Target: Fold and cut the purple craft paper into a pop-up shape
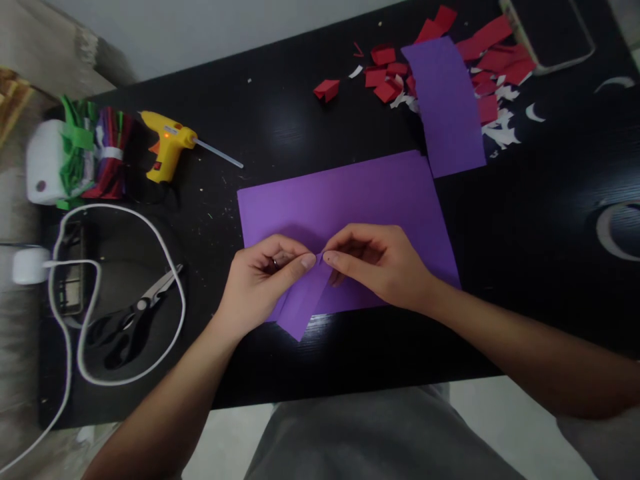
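Lower left of the frame, scissors (143,303) lie on the table (375,353) mostly within a white cable (133,383) loop, apparently parked aside. Upper left, the glue gun's (170,148) nozzle points away from the hands, probably for safety. At centre, the left hand's (260,277) grip pinches the upper end of a narrow purple strip (303,307); the right hand's (385,263) grip pinches just beside it, likely for fine control. Purple sheets (345,187) lie beneath. Upper right, a purple piece (453,110) overlaps red scraps (505,60), seemingly set out of the way.

phone (549,32) cut off at top, pale ring (604,230) at right, held purple strip (304,305) partly hidden
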The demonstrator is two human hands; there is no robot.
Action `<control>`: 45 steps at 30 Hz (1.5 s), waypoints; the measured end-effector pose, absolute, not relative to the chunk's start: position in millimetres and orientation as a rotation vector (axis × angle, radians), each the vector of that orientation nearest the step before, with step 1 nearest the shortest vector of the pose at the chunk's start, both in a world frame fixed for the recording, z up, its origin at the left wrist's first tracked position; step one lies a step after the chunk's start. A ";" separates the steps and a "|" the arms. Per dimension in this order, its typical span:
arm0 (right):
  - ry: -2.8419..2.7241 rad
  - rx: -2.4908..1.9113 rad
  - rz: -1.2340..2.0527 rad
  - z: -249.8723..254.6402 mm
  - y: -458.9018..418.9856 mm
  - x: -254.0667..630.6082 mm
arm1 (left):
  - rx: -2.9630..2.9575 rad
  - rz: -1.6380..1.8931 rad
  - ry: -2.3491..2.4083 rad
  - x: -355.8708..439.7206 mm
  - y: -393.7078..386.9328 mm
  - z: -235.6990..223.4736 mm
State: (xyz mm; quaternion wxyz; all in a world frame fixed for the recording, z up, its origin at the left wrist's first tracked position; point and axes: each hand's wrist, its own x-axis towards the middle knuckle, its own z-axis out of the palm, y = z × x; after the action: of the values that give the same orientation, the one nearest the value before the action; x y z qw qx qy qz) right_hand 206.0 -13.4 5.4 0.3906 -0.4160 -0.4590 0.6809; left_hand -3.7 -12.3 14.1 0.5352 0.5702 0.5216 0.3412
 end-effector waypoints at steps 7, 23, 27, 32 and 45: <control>-1.238 -1.092 1.665 5.0 -13.8 206.7 | 1.367 0.800 1.249 -2.6 -12.9 15.3; -1.344 -1.109 1.591 4.8 -14.2 207.0 | 1.429 0.789 1.263 -3.8 -14.7 14.3; -1.329 -1.117 1.604 3.5 -14.8 205.7 | 1.457 0.812 1.267 -2.9 -14.8 14.4; -1.273 -1.100 1.650 1.1 -14.6 206.3 | 1.531 0.872 1.281 -0.5 -16.9 12.9; -1.201 -1.095 1.675 1.2 -14.4 205.5 | 1.604 0.911 1.225 -2.3 -19.8 10.9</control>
State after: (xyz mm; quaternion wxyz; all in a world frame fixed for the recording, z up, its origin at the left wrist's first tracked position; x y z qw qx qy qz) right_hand 205.5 -14.4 1.2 0.3929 -0.4314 -0.4732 0.6600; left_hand -2.3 -19.8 10.9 0.4474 0.6478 0.4948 0.3679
